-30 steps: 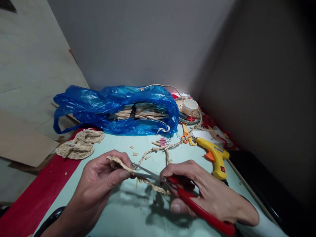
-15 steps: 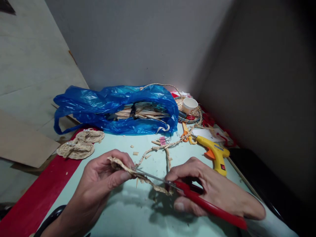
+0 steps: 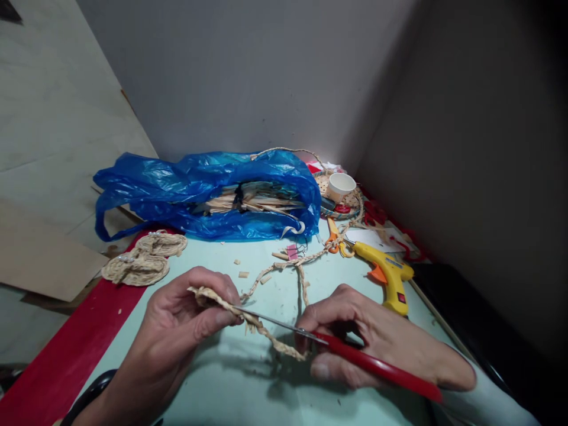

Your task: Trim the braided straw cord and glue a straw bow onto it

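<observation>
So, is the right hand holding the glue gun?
No, the right hand grips the scissors; the glue gun lies on the table behind it.

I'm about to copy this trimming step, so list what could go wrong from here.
1. The right hand holds the red scissors with the blade tips right by the thumb of the left hand, which pinches the braided straw cord. A slip could nick that thumb.
2. The blades lie almost along the cord, so a cut might sever the braid itself rather than stray strands.
</observation>
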Motion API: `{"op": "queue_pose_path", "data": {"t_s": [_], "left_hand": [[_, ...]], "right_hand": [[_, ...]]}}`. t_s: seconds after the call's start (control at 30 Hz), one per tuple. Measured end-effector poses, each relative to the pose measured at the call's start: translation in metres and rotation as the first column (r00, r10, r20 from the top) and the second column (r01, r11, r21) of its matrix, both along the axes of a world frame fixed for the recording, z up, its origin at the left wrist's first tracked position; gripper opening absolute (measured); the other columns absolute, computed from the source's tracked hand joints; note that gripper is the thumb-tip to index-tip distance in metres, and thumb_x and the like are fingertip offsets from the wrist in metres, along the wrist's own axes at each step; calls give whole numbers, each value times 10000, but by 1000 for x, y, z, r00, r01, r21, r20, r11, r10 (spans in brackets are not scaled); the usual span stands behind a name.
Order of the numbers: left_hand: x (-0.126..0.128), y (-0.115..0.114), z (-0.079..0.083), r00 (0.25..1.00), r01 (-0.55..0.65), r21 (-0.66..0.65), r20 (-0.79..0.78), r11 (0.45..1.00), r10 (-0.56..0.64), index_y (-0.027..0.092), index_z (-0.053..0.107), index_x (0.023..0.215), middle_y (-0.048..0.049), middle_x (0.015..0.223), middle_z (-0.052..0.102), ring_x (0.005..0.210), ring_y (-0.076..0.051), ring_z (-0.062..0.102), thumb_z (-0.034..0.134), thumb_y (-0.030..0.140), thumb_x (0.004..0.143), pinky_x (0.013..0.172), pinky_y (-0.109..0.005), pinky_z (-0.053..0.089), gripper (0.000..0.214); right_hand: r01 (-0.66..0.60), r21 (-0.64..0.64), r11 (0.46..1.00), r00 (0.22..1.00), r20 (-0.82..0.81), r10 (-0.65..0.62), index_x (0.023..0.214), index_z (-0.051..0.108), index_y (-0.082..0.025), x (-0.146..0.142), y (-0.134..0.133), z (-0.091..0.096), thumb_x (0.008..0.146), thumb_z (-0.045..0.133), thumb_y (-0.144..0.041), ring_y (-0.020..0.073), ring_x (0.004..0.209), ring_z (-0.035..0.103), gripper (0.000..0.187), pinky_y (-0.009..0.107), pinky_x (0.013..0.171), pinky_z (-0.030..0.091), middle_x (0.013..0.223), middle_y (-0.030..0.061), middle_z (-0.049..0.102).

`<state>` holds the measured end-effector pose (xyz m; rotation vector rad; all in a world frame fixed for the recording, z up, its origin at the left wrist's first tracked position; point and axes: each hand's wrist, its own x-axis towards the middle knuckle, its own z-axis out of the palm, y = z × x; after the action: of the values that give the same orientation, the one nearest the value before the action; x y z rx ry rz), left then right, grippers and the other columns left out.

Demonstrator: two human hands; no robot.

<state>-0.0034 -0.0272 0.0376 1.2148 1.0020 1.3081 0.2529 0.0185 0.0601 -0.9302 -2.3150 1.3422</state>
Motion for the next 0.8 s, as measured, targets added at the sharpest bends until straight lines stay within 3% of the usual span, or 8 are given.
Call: {"op": "queue_pose_path", "data": {"t_s": [0.17, 0.3, 0.47, 0.8], "left_hand": [[5, 2, 2, 1000, 4, 49, 14, 999, -4, 306, 724, 797, 47, 725, 646, 754, -155, 580, 755, 273, 830, 812, -296, 472, 56], [7, 2, 0, 998, -15, 59, 57, 998, 12, 309, 710, 807, 56, 721, 647, 721, -147, 572, 766, 267, 818, 772, -289, 480, 71], [7, 1, 1, 997, -22, 84, 72, 996, 16, 305, 709, 821, 46, 732, 668, 756, -155, 596, 766, 236, 821, 761, -288, 490, 89], [5, 3, 1, 997, 6, 74, 77, 997, -12, 294, 702, 804, 45, 705, 650, 717, -146, 579, 766, 264, 827, 760, -300, 473, 74]], "right_hand": [[-13, 64, 998, 1000, -22, 14, 776, 743, -177, -1, -2, -1, 833, 670, -421, 150, 627, 549, 261, 198, 507, 427, 654, 34, 644], [-22, 112, 993, 1000, -1, 22, 803, 760, -182, -3, -2, 0, 853, 662, -398, 145, 640, 567, 242, 192, 515, 436, 729, 51, 690], [17, 182, 983, 1000, -24, -13, 814, 750, -195, 0, -2, 0, 859, 663, -427, 138, 571, 543, 252, 195, 487, 410, 591, 12, 618], [15, 159, 987, 1000, 3, -16, 819, 754, -214, 1, 0, 6, 792, 723, -555, 159, 602, 576, 344, 210, 528, 443, 573, 0, 588]]}}
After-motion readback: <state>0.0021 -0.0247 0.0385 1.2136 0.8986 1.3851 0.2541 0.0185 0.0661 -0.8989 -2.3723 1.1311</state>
